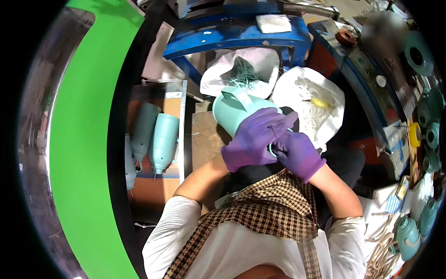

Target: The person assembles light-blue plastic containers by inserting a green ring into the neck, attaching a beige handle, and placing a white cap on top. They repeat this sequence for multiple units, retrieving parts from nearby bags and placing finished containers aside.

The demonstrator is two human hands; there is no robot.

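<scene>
A mint-green bottle-shaped plastic casing with a side handle lies tilted in front of my lap, its wide end away from me. My left hand, in a purple glove, is closed over its narrower near part. My right hand, gloved in purple too, has its fingers curled together at the ring-like neck edge, touching the left fingers. What the right fingers pinch is hidden by the glove.
At left, a cardboard box holds several similar casings. Ahead stand a white sack of green trimmings, another sack of white strips, and a blue bench. More green parts crowd the right side. A green surface runs along the left.
</scene>
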